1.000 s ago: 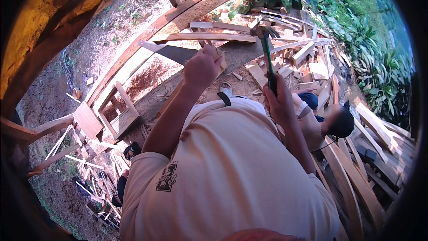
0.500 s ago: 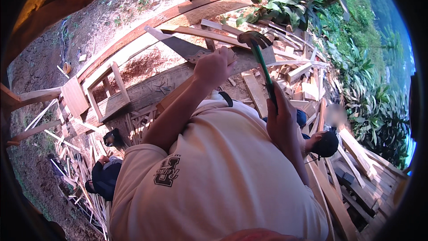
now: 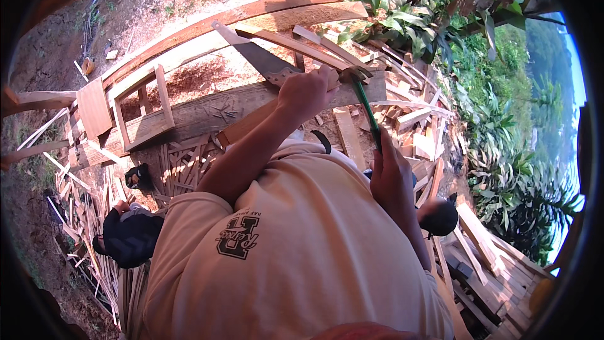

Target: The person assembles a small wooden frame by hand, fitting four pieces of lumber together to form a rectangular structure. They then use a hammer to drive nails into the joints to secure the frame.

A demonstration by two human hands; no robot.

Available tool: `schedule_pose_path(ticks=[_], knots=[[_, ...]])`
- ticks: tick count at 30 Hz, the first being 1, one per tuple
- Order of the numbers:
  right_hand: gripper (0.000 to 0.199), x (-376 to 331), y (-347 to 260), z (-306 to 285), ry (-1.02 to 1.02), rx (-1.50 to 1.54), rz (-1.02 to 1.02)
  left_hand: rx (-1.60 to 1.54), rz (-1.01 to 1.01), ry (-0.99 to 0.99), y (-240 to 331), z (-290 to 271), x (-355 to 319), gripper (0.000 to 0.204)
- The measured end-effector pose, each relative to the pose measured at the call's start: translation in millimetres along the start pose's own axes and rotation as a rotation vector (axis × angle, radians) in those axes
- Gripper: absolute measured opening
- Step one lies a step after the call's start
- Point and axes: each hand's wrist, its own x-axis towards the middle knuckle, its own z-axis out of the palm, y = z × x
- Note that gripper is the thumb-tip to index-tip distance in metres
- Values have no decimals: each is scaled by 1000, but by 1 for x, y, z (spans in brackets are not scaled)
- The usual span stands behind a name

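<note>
My left hand (image 3: pixel 305 96) is closed around the handle end of a handsaw (image 3: pixel 255 56). The saw's grey blade points away to the far left, above the workbench plank, with rivets showing beside my fist. A light wooden end of the handle juts out past my fingers. In my right hand (image 3: pixel 391 173) is a claw hammer (image 3: pixel 363 97) with a green shaft and dark grip. The hammer head is right beside the wooden end at my left fist; whether they touch, I cannot tell. My fingers hide most of the saw handle.
Several nails (image 3: pixel 223 112) lie on a thick weathered plank (image 3: pixel 195 116) in front of me. A small wooden frame (image 3: pixel 143 104) leans at left. Scrap lumber (image 3: pixel 415 116) is piled at right. One person (image 3: pixel 129 236) is at lower left, another (image 3: pixel 438 216) at right.
The hammer head has come down and nearer to my left fist, and my right hand has lowered slightly. The left hand still grips the saw. The view has shifted a little.
</note>
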Motion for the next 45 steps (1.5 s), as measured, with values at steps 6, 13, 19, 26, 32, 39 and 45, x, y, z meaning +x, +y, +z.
schedule_pose_path(ticks=[6, 13, 19, 26, 32, 39, 45], knots=[[52, -7, -11, -18, 215, 46, -133, 23, 19, 22, -2, 5, -3, 41], [47, 4, -11, -11, 1, -8, 31, -6, 5, -29, -3, 5, -2, 42], [51, -3, -5, -11, 370, -5, -252, -1, 21, -3, -5, 9, 0, 43], [51, -7, -6, -13, 144, 34, -138, 14, 29, -23, -4, 7, -5, 43], [49, -1, -12, -5, -165, -76, 107, 11, 40, -22, -4, 7, -3, 43], [49, -10, -11, -18, 317, 100, -136, 51, -9, -73, -2, 4, -1, 43], [47, 7, -22, -21, -193, 15, 174, 41, 55, -5, -5, 7, -1, 44]])
